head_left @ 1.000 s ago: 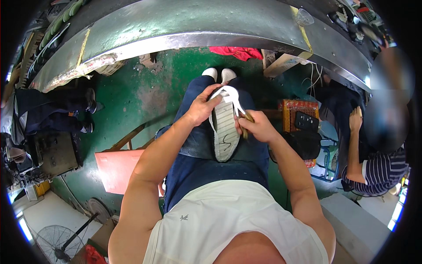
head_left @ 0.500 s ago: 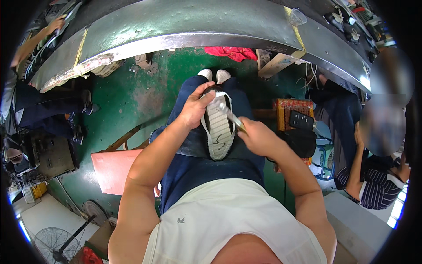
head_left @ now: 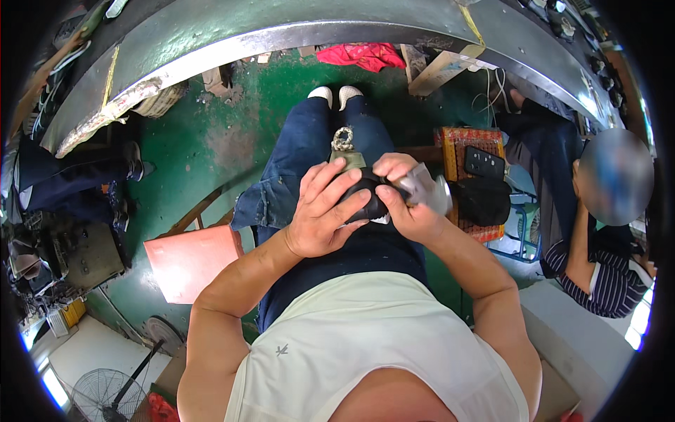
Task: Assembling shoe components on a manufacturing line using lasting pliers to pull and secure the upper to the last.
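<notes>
While its fingers spread, the left hand holds a shoe.

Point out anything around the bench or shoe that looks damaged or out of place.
A red cloth lies crumpled beneath the bench, as if dropped, and the pale edging at the bench's left looks ragged. The shoe is too covered to judge.

Glare along metal bench; edges bent, corners black.
</notes>
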The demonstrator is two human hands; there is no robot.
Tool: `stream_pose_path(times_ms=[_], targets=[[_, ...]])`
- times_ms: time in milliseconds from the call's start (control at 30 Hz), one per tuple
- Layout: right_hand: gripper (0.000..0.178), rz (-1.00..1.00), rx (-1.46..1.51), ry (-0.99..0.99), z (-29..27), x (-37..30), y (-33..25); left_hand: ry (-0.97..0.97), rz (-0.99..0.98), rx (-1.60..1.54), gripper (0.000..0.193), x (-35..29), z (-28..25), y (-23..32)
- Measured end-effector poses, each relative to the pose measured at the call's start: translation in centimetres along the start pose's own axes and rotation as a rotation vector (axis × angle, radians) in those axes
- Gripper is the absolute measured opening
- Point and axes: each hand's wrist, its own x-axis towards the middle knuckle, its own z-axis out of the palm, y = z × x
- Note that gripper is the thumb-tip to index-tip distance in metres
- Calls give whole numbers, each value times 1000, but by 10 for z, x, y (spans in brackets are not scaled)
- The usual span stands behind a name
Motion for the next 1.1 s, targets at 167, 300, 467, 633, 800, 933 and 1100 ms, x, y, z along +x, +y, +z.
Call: stream_pose_path(times_ms=[167, 300, 467, 633, 800, 933, 1100], targets=[[28, -305, -25, -70, -3, 3, 16, 17, -128, -150, 66, 2, 5, 3], [36, 16, 120, -84, 7, -2, 10, -84, -145, -333, 72, 7, 1, -4], [37, 10, 97, -73, 7, -12, 26, -145, -87, -251, 76, 21, -13, -6], [37, 14, 96, -73, 9, -8, 32, -198, -51, -215, 79, 23, -15, -14], [39, 50, 28, -185, -1, 10, 30, -232, -63, -260, 84, 29, -22, -24], [68, -30, -15, -425, -20, 41, 10, -208, -104, -258, 95, 36, -26, -28], [68, -50, -228, -423, -14, 46, 5, 1, -214, -71, 122, -12, 12, -43]])
